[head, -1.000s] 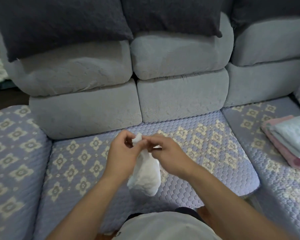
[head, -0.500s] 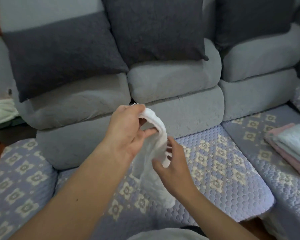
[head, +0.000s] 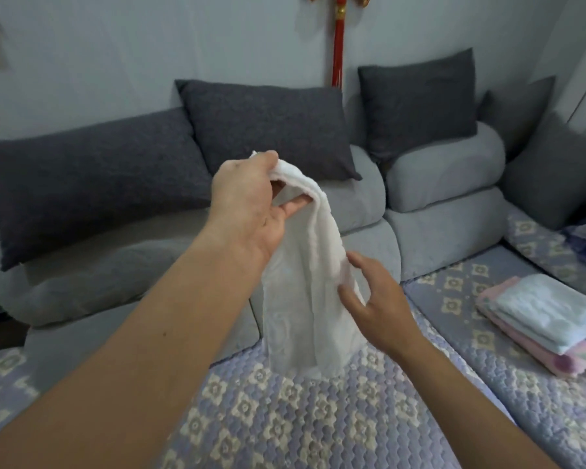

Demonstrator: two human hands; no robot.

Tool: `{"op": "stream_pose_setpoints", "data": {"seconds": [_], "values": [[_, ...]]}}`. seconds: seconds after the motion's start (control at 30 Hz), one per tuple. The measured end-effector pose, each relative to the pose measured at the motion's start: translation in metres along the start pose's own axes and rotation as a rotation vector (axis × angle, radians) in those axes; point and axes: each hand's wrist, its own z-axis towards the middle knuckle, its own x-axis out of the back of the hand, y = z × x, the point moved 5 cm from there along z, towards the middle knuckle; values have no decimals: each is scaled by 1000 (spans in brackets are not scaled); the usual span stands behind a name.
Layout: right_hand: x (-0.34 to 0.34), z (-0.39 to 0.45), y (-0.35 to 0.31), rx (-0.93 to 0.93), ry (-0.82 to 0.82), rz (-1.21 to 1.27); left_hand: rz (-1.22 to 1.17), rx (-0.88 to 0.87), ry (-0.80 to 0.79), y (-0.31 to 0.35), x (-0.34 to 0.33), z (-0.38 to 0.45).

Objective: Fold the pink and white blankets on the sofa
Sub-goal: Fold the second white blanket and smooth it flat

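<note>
Fingers and thumb of the left hand (head: 247, 204) pinch the top edge of a white blanket (head: 308, 299) and hold it up in front of the sofa's back cushions (head: 444, 198). That arm reaches up and forward from the near left corner, nearly straight, wrist bent a little, with the back of the hand turned left and the palm toward the cloth. The blanket drapes over the fingertips and hangs down in a bunched, narrow column, its bottom end close above the patterned quilted seat cover (head: 285, 424); whether it touches the cover I cannot tell.

Lower and to the right, the right hand (head: 376, 306) comes in from the near right corner with the forearm angled up toward the centre. Its fingers are spread and loosely bent, with the fingertips and thumb at the right edge of the hanging cloth about halfway down. They look to be touching the fabric, with no firm grasp visible.

On the seat at far right lies a stack of folded blankets (head: 538, 319), pale white ones on top and pink beneath. Dark grey pillows (head: 268, 126) lean along the top of the backrest, and a red tassel ornament (head: 337, 45) hangs on the wall behind.
</note>
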Motion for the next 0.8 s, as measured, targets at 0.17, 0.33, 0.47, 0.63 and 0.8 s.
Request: {"op": "stream_pose_setpoints", "data": {"seconds": [0.17, 0.33, 0.47, 0.63, 0.8], "values": [[-49, -70, 70, -555, 3, 232, -81, 11, 16, -6, -18, 11], [-133, -83, 90, -955, -51, 596, -119, -13, 65, -12, -47, 6], [-134, -66, 97, -1005, 236, 796, -117, -59, 79, -5, -52, 11], [-102, -68, 117, -977, 336, 698, -102, -80, 146, 16, -16, 43], [-21, -44, 155, -1018, 492, 273, 70, -24, 314, 19, 71, 84]]}}
